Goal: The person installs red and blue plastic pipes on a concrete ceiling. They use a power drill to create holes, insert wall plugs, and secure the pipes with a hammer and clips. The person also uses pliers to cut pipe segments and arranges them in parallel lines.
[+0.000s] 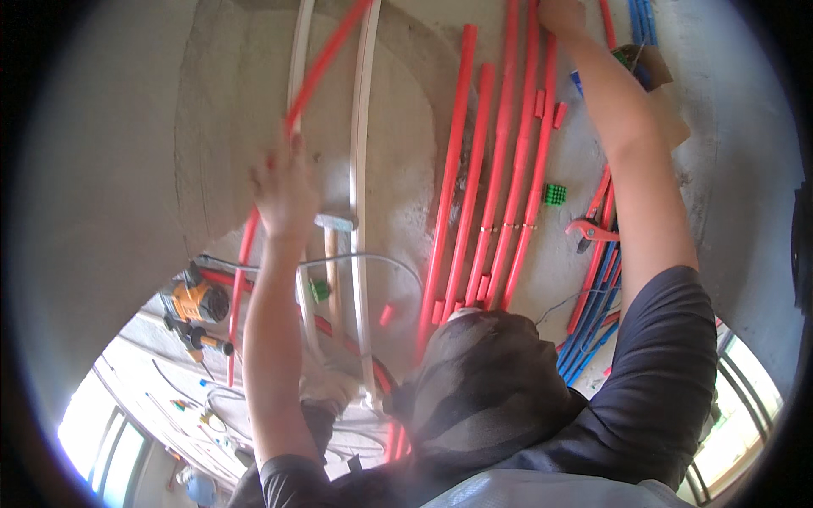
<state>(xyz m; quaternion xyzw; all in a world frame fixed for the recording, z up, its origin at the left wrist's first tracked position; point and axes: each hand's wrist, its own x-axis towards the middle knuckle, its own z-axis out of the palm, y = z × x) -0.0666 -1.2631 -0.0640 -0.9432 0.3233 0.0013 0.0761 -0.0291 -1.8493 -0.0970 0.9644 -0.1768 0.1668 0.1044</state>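
Pipe [329, 63] slants from far right to near left at your left hand [288, 196], the nearer one; whether it or your cropped right hand [562, 15] grips anything, I cannot tell.

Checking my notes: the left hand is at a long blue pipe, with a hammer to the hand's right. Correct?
The colour is wrong: the head view shows a long red pipe at the left hand, with a hammer to the hand's right.

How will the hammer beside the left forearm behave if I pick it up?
The hammer would probably feel head-heavy: its blocky grey head sits on a slimmer pale handle. The straight handle looks stiff. Rolling seems unlikely, with that head set crosswise.
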